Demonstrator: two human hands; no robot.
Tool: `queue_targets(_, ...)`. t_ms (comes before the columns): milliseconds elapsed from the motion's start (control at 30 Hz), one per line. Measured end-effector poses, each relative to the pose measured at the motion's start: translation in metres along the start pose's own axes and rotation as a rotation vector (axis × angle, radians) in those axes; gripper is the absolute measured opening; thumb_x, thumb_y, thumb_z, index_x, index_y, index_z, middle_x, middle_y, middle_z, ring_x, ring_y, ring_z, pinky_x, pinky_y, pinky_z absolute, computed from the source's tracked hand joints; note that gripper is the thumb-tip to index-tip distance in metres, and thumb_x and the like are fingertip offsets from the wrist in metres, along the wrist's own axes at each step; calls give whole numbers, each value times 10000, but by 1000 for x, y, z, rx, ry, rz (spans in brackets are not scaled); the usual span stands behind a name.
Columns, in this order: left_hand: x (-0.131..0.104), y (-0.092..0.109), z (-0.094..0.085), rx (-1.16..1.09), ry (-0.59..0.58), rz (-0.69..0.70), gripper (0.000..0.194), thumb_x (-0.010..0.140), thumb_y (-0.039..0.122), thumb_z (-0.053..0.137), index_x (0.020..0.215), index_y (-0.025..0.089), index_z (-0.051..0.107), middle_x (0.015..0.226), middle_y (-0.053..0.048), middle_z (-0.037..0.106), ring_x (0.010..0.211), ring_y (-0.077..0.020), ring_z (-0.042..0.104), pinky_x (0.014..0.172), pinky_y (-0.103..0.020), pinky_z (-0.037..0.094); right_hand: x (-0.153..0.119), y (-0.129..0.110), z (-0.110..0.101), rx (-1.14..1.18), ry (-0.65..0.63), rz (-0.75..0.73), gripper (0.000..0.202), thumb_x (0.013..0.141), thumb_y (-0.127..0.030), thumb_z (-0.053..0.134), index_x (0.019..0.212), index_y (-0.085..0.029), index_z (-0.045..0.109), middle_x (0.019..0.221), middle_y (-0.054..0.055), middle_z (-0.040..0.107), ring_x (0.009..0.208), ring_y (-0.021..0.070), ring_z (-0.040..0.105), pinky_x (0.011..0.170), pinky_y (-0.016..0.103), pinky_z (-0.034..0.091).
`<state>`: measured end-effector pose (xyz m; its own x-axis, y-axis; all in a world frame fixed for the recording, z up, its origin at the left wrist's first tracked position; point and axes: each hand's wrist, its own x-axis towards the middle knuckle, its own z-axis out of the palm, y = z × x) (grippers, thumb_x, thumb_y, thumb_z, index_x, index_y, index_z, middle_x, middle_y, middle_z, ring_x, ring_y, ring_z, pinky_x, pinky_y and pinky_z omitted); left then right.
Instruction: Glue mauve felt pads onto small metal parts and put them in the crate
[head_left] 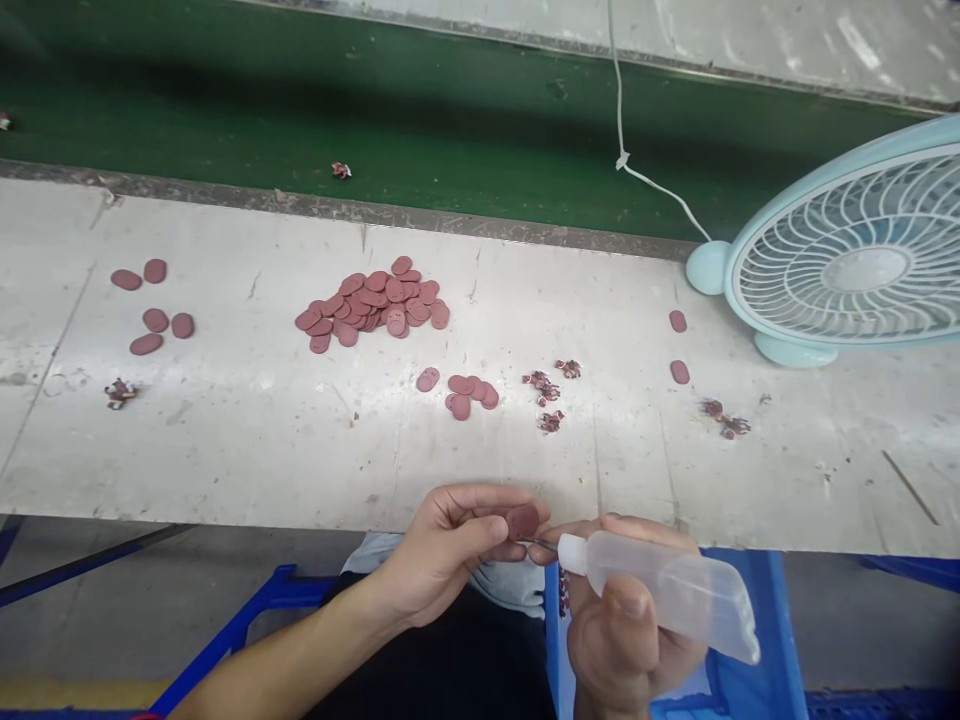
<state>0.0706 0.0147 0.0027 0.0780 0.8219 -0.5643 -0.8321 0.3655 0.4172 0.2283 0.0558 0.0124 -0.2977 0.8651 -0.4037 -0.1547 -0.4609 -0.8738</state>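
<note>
A dark red oval disc point(523, 521) is pinched between the thumb and fingers of my left hand point(457, 545), just past the table's front edge. My right hand point(630, 620) is wrapped round a translucent squeeze bottle point(675, 585) with a white cap and a thin dark nozzle. The bottle lies nearly level, and its nozzle points left to the lower edge of the disc. On the white table point(247, 440) beyond my hands are a large pile of red discs point(375, 300), a smaller group point(471, 392) and several little brown figures point(541, 385).
A light blue fan point(862, 270) stands at the right, its white cord point(619, 110) running across a green channel point(225, 120) behind the table. More discs lie at the far left point(156, 320) and near the fan point(679, 372). A blue bin point(776, 640) is below my right hand.
</note>
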Motion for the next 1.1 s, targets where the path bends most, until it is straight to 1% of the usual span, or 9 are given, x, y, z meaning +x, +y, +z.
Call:
queue_targets(333, 0, 2, 2, 8, -50, 5, 263, 798, 265, 828, 1047, 183, 810, 1087, -126, 810, 982, -245, 771, 796, -267, 596, 7, -23, 3, 73, 241, -334, 229, 798, -428, 751, 979, -295, 704, 725, 15, 670, 550, 230, 667, 455, 391, 568)
queue_targets(433, -1, 5, 0, -10, -94, 21, 228, 837, 235, 791, 1060, 191, 805, 1107, -115, 807, 992, -225, 772, 785, -223, 580, 39, -35, -27, 632, 152, -83, 286, 813, -339, 709, 1080, -243, 674, 687, -10, 619, 530, 167, 637, 426, 293, 577)
queue_targets(533, -2, 11, -3, -39, -97, 24, 213, 841, 223, 785, 1051, 198, 807, 1073, -104, 814, 993, -226, 773, 796, -228, 581, 79, -38, -66, 1687, 126, 184, 480, 827, -192, 688, 1289, -262, 581, 720, -39, 570, 559, 124, 626, 384, 194, 561)
queue_targets(633, -4, 16, -8, -48, -76, 28, 222, 822, 230, 804, 1040, 186, 809, 1058, -114, 814, 987, -234, 773, 787, -236, 583, 98, -30, -85, 2544, 75, 192, 508, 848, 6, 619, 1273, -273, 598, 796, -33, 617, 631, 95, 668, 389, 107, 560)
queue_targets(700, -5, 19, -12, -60, -59, 40, 232, 812, 235, 814, 1037, 175, 808, 1062, -126, 811, 987, -240, 771, 777, -239, 582, 93, -27, -81, 2738, -99, 187, 545, 844, 78, 578, 1263, -270, 611, 893, -16, 652, 716, 88, 701, 462, 85, 593)
queue_targets(767, -6, 23, -17, -84, -31, 55, 228, 808, 237, 819, 1025, 168, 808, 1058, -132, 810, 980, -242, 771, 766, -237, 580, 82, -30, -67, 2622, -384, 183, 546, 807, 85, 616, 1222, -270, 631, 848, -30, 639, 645, 77, 680, 421, 70, 557)
queue_targets(833, -8, 26, -21, -107, 1, 69, 220, 805, 236, 822, 1011, 162, 809, 1044, -136, 812, 967, -238, 774, 755, -229, 576, 75, -39, -44, 2053, -508, 135, 425, 778, -20, 718, 1131, -247, 650, 709, -63, 564, 474, 57, 573, 315, 83, 457)
queue_targets(967, -15, 33, -30, -135, 43, 128, 227, 805, 241, 822, 1008, 142, 802, 1044, -152, 809, 958, -234, 772, 751, -224, 572, 113, -63, 33, 15, -277, -183, 230, 932, -465, 591, 896, -240, 625, 574, -91, 422, 386, 66, 436, 322, 174, 381)
queue_targets(1100, -24, 37, -33, -144, 83, 158, 241, 808, 242, 818, 1015, 122, 794, 1095, -172, 794, 976, -236, 767, 756, -226, 572, 209, -79, 142, -604, -301, -317, 217, 923, -398, 673, 920, -181, 691, 806, 19, 669, 725, 162, 659, 630, 291, 564)
